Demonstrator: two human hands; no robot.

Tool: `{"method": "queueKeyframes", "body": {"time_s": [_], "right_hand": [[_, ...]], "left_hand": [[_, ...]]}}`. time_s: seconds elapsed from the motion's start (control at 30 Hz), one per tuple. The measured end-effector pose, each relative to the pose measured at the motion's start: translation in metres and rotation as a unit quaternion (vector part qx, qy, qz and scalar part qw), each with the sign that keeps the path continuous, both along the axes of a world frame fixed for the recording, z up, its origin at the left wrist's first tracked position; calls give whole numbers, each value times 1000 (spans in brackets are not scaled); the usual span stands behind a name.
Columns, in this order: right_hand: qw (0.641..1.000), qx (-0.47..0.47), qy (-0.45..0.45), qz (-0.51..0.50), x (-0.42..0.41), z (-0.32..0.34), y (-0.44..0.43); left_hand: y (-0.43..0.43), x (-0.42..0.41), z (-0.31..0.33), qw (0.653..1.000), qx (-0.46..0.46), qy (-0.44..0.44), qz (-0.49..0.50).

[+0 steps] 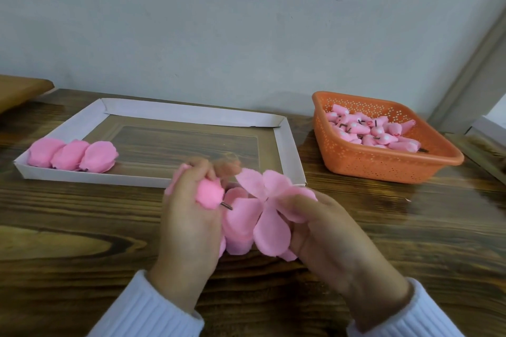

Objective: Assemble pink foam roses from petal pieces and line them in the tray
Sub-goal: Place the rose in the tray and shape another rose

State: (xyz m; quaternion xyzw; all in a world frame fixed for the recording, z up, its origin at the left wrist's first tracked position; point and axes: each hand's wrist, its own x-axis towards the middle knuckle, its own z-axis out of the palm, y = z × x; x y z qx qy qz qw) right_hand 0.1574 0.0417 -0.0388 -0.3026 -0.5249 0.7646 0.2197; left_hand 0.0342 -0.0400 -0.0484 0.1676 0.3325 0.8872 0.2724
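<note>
My left hand [189, 216] grips a pink foam rose bud [209, 195] whose short dark stem points right. My right hand [328, 230] pinches a flat, flower-shaped pink petal piece [269, 208] spread open beside the stem tip. More pink petal pieces [238, 230] lie under and between both hands on the wooden table. A shallow white cardboard tray [287, 145] sits behind my hands. Three finished pink roses [72, 156] stand in a row at the tray's front left corner.
An orange perforated plastic basket [364, 161] at the right holds several pink buds [375, 131] with dark stems. A pale wall rises just behind the table. A wooden object [22, 87] sits at the far left edge.
</note>
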Motion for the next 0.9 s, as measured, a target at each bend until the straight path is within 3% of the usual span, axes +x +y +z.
{"method": "queueKeyframes", "body": {"time_s": [0.13,0.27,0.47,0.77,0.9], "right_hand": [[1000,2,3,1,-3,-9,-13],[998,34,-46,-31,-7,-12,-19],[996,57,-49,-40,-4,-9,-22],[995,77,-5,-65,-4,-11,-23],[989,134,39,-56,-1,-6,-26]], "left_hand": [[-4,9,-5,959,-82,264,63],[-2,17,-9,913,-98,388,78],[3,17,-15,896,-113,417,103],[3,13,-18,899,-104,412,109],[4,12,-23,925,-131,350,71]]}}
